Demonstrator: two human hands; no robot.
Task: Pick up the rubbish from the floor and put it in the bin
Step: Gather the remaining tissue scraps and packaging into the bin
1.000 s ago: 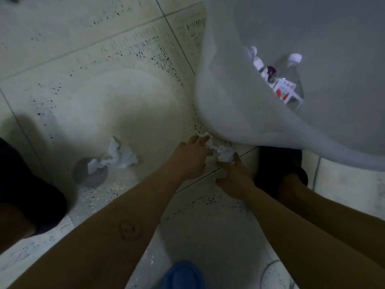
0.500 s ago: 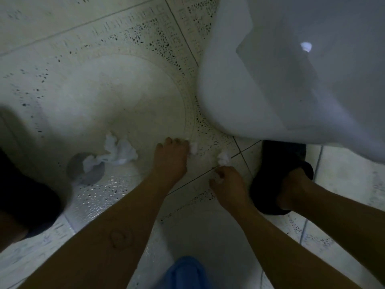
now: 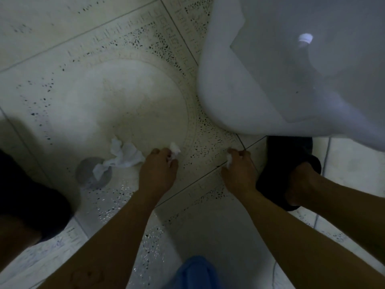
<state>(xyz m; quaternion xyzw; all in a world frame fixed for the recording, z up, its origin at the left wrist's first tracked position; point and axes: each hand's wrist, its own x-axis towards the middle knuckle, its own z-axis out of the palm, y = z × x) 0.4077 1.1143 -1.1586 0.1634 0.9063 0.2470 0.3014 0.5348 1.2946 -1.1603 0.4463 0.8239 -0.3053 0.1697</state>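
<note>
My left hand (image 3: 158,170) is closed on a small white tissue scrap (image 3: 174,150) that sticks out past the fingertips, low over the tiled floor. My right hand (image 3: 239,172) is closed on another small white tissue scrap (image 3: 229,159), just in front of the bin. The bin (image 3: 239,90) is lined with a translucent white bag and fills the upper right; a bottle with a white cap (image 3: 305,38) shows inside it. A larger crumpled white tissue (image 3: 123,157) lies on the floor to the left of my left hand, partly over a round grey floor drain (image 3: 87,174).
My right foot in a black slipper (image 3: 291,167) stands right of my right hand, under the bin's edge. A dark slipper (image 3: 31,195) is at the left edge. Blue cloth (image 3: 193,272) shows at the bottom. The floor is pale speckled tile.
Both hands have drawn apart and back from the bin's base, each keeping a tissue scrap. The left hand has moved left toward the larger tissue. The view has shifted, hiding most of the bin's contents.
</note>
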